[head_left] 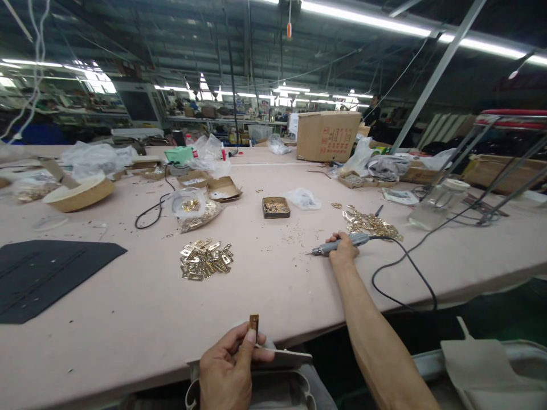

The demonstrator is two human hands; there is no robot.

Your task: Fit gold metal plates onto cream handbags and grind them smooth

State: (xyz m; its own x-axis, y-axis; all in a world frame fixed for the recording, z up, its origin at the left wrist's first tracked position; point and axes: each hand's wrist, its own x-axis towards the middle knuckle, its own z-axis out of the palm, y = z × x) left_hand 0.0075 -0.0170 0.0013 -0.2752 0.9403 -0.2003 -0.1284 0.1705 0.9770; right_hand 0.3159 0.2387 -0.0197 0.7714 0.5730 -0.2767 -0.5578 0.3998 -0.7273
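Note:
My left hand is closed at the table's near edge, its thumb and fingers pinching a small brownish-gold metal plate. Just under those fingers is the edge of a light beige piece, which looks like part of a bag; whether the plate is fixed to it I cannot tell. Out over the table, my right hand is wrapped round a grey electric screwdriver, its tip pointing left, low over scattered tiny screws. A small box of screws stands beyond the tip.
Gold metal plates lie in a left pile and a right pile. The screwdriver's black cable loops over the table's right side. A dark panel lies at left. Further back are a cardboard box and a glass jar.

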